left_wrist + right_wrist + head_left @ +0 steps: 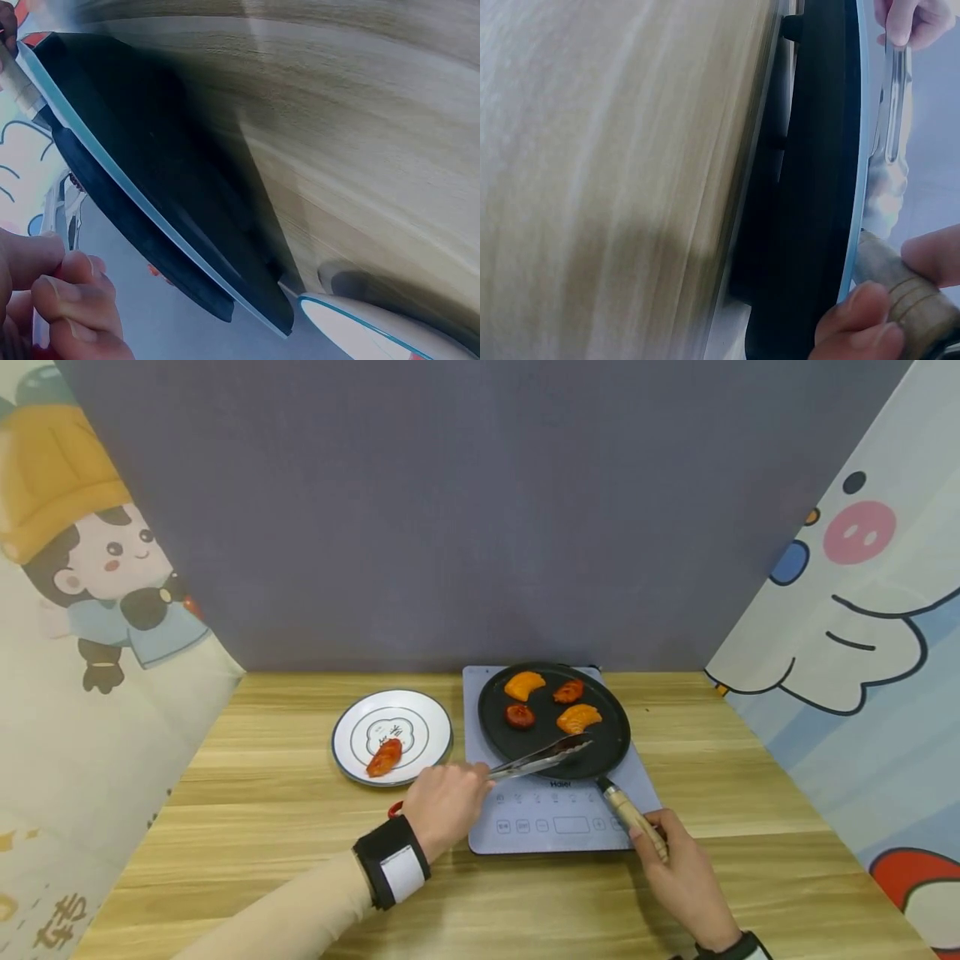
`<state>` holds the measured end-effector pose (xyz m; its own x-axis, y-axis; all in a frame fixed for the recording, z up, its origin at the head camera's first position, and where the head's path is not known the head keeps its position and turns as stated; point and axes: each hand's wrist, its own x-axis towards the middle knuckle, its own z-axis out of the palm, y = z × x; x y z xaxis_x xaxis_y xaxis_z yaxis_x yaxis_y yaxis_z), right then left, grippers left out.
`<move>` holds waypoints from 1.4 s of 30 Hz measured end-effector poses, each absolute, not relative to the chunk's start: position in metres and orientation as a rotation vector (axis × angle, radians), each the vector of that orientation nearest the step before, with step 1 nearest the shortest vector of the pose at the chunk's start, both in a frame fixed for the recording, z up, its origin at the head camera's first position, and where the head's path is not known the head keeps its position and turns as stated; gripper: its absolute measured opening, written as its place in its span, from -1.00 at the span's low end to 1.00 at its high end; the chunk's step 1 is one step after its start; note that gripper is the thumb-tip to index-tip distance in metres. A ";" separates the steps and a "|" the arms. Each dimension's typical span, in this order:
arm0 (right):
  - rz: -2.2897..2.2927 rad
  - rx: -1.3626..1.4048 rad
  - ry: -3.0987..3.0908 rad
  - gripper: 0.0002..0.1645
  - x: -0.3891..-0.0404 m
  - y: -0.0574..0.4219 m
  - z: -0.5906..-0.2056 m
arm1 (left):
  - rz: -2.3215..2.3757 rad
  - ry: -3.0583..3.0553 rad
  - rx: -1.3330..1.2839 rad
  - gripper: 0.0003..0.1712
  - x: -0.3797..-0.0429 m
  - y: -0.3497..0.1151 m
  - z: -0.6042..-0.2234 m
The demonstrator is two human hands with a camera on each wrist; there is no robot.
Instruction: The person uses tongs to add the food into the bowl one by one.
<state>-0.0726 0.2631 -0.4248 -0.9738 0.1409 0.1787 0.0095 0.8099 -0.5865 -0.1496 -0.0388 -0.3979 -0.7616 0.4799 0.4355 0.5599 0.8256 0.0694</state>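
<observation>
My left hand [447,806] grips a pair of metal tongs [528,765], whose tips lie over the near right part of a round black frying pan [510,743]. Nothing shows between the tips; whether they touch the pan I cannot tell. Just beyond them is an orange fan-shaped food piece [578,719]. A second orange piece [524,685], a reddish wing-shaped piece [568,691] and a round dark red piece [520,716] also lie in the pan. My right hand [682,868] holds the pan's wooden handle [628,812], thumb along its top.
Under the pan sits a flat pale induction cooker [517,839] with touch keys. To its left, a white blue-rimmed plate [349,725] bears one reddish wing-shaped piece [385,757]. A grey panel [480,527] rises behind the wooden table [247,793], with printed cloths on both sides.
</observation>
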 end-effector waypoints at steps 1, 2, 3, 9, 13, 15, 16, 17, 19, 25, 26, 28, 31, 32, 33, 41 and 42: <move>0.900 -0.116 -2.783 -0.76 -0.073 0.263 -0.425 | -0.264 -2.602 -0.779 -0.76 -0.150 -0.037 -0.398; 0.899 -0.115 -2.782 -0.76 -0.073 0.263 -0.425 | -0.261 -2.602 -0.781 -0.75 -0.151 -0.036 -0.398; 0.898 -0.113 -2.780 -0.76 -0.073 0.263 -0.425 | -0.257 -2.602 -0.785 -0.75 -0.151 -0.035 -0.398; 0.903 -0.126 -2.788 -0.76 -0.072 0.262 -0.424 | -0.224 -2.609 -0.811 -0.70 -0.153 -0.026 -0.396; 0.903 -0.123 -2.787 -0.76 -0.071 0.263 -0.425 | -0.211 -2.615 -0.812 -0.68 -0.155 -0.022 -0.396; 0.901 -0.114 -2.781 -0.77 -0.071 0.264 -0.426 | -0.205 -2.617 -0.807 -0.68 -0.156 -0.020 -0.396; 0.906 -0.108 -2.777 -0.77 -0.071 0.264 -0.426 | -0.203 -2.618 -0.805 -0.69 -0.156 -0.019 -0.397; 0.907 -0.102 -2.773 -0.78 -0.071 0.264 -0.426 | -0.202 -2.618 -0.802 -0.69 -0.157 -0.018 -0.397; 0.909 -0.091 -2.764 -0.78 -0.071 0.265 -0.426 | -0.201 -2.622 -0.797 -0.69 -0.157 -0.017 -0.397; 0.905 -0.075 -2.743 -0.81 -0.071 0.264 -0.425 | -0.205 -2.641 -0.780 -0.70 -0.157 -0.014 -0.396; 0.904 -0.077 -2.741 -0.81 -0.071 0.264 -0.425 | -0.206 -2.641 -0.780 -0.70 -0.157 -0.014 -0.397; 0.903 -0.080 -2.746 -0.81 -0.072 0.264 -0.425 | -0.214 -2.645 -0.785 -0.70 -0.157 -0.014 -0.398; 0.898 -0.083 -2.760 -0.79 -0.072 0.264 -0.425 | -0.218 -2.655 -0.793 -0.69 -0.158 -0.016 -0.400; 0.898 -0.084 -2.765 -0.79 -0.072 0.264 -0.426 | -0.220 -2.659 -0.794 -0.69 -0.158 -0.016 -0.400; 0.897 -0.083 -2.768 -0.78 -0.072 0.264 -0.426 | -0.224 -2.661 -0.796 -0.69 -0.158 -0.017 -0.400; 0.891 -0.085 -2.760 -0.79 -0.073 0.264 -0.425 | -0.246 -2.658 -0.794 -0.71 -0.157 -0.024 -0.401; 0.891 -0.086 -2.760 -0.79 -0.074 0.264 -0.425 | -0.244 -2.658 -0.793 -0.71 -0.157 -0.025 -0.402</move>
<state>-0.0736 0.2639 -0.4254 -0.9696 0.1284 0.2084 -0.0177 0.8123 -0.5830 -0.1567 -0.0250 -0.4017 -0.7801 0.4957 0.3817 0.5568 0.8283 0.0623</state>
